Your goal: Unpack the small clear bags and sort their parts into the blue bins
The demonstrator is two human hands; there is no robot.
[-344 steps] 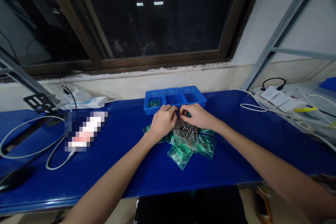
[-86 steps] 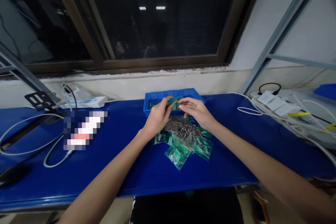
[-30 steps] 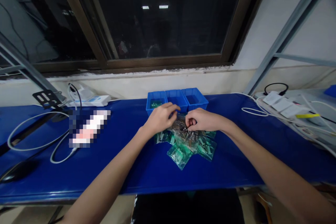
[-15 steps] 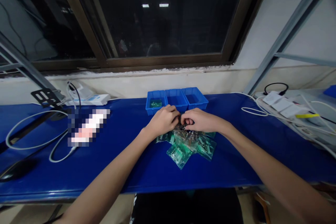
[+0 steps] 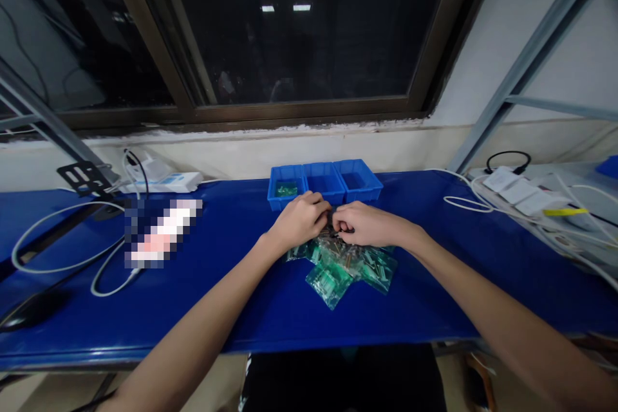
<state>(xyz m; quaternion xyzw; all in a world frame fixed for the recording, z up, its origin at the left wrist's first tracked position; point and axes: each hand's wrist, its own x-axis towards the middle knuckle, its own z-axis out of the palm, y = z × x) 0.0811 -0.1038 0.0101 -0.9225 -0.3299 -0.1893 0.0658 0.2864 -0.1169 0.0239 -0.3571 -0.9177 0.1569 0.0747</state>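
- Over the blue bench (image 5: 145, 328), left hand (image 5: 299, 221) and right hand (image 5: 369, 223) curl fingertips together atop the pile of green plastic bags (image 5: 340, 273), grip hidden, can't tell what's held
- Pulling too hard might rip a bag, scattering metal pins (image 5: 345, 256)

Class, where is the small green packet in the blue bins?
Head view: the green packet lies in the leftmost blue plastic bin, just beyond the left hand.
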